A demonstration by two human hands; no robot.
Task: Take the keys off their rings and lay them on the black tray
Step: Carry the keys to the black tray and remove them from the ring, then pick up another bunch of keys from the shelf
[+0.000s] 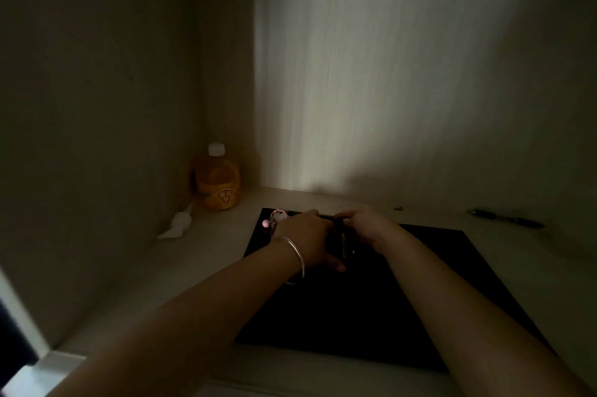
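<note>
The scene is dim. A black tray (445,267) lies flat on a pale table. Both hands meet over its far edge. My left hand (307,236), with a silver bangle on the wrist, and my right hand (368,225) pinch a small dark bunch of keys (344,243) between them; a pale metal piece hangs down there. A pink and white charm (274,219) lies at the tray's far left corner, just behind my left hand. The ring itself is too dark to make out.
An orange bottle (218,181) with a white cap stands in the back left corner. A crumpled white tissue (177,223) lies next to it. A dark pen (505,219) rests on the table at the far right. Walls close in behind and on the left.
</note>
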